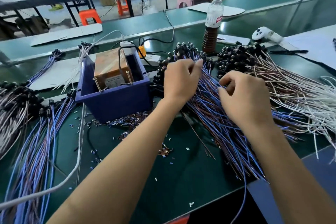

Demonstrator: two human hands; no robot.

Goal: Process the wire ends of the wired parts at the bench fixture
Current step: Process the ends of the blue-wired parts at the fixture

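Note:
A big pile of wired parts with blue and brown wires (223,129) fans across the green bench at centre right, black heads at the far end. My left hand (180,80) lies on the pile's upper part, fingers curled and pinching among the wires near the heads. My right hand (243,96) hovers over the same pile, its fingertips pinching a few blue wires. The bench fixture (112,85), a dark blue box holding an orange-brown block with screws and a black cable, stands to the left of my left hand.
A second pile of white and pink wired parts (291,85) lies at right. More blue-wired parts (36,132) spread at left. Cut insulation bits (163,151) litter the mat. A bottle (212,22), a white controller (265,35), a pen and a white cable (78,165) are nearby.

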